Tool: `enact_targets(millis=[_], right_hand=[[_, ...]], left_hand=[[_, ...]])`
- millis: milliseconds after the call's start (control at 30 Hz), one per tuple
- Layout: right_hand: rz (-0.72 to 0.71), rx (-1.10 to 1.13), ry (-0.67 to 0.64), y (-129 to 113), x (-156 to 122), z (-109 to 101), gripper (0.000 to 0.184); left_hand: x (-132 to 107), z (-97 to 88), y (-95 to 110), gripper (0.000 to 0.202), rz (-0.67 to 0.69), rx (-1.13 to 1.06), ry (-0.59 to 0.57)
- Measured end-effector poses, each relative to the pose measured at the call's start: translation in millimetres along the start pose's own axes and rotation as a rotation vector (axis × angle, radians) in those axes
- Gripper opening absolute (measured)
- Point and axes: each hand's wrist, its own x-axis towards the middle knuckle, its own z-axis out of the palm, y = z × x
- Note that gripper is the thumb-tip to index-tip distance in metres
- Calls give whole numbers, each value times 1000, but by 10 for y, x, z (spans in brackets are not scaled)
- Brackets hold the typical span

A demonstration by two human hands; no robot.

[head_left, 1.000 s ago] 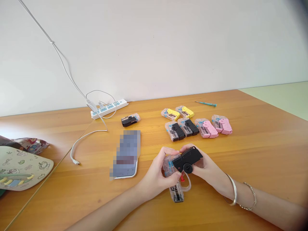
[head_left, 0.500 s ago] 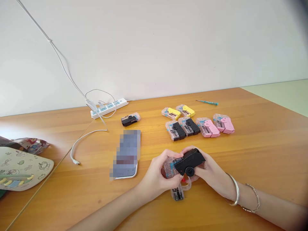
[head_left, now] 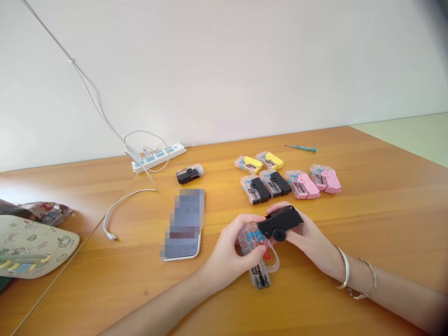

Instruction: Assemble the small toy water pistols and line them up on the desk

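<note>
A toy water gun point(head_left: 258, 270) with a clear body, black front section, round black knob and red trigger is held above the table between both hands. My left hand point(head_left: 233, 254) is closed round the rear of its clear body, thumb near the trigger. My right hand point(head_left: 308, 238) grips the black front part from the far side, with some fingers hidden behind it. Beyond the hands lie folded toy guns of the same make: two with black parts point(head_left: 261, 190), two pink point(head_left: 306, 185) and two yellow point(head_left: 252, 164).
Another black folded toy gun point(head_left: 189, 175) lies left of the group. A phone point(head_left: 184, 228) with a blurred screen is near my left hand. A white power strip point(head_left: 159, 157) with cables stands by the wall. A small screwdriver point(head_left: 301, 148) lies at the back, and a patterned bag point(head_left: 33, 247) at left.
My right hand has shifted slightly up and right with the black section. The grip and trigger guard of the toy gun have swung out and show more fully below it.
</note>
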Motion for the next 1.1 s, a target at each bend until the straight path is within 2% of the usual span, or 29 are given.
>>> enact_targets(millis=[167,333,467,533,633,700,833,967,1100], right_hand=[[-103,-111,49,-65,60,-124,20],[-247,-364,106,-75,75,-171,31],[-330,-501,51,-69,57,-146,36],[-329,-525,31,-58,45,-127,36],[-292,-510,8,-28,23,-97,40],[-267,-495,-30,-5,5,-78,40],[-306,-537,-78,29,-34,-50,34],[-315,-544,-48,21,-58,-24,36],[-311,-529,54,-24,-52,6,32]], left_hand=[[-10,19,6,32,-19,138,41],[-15,49,-8,33,31,505,104],[2,52,-14,23,91,695,92],[3,43,-16,26,78,703,93],[-8,25,-17,34,75,631,172],[-15,17,-17,28,107,586,208],[-21,13,-23,15,197,570,187],[-40,16,-30,17,223,583,211],[-46,19,-26,7,252,589,196]])
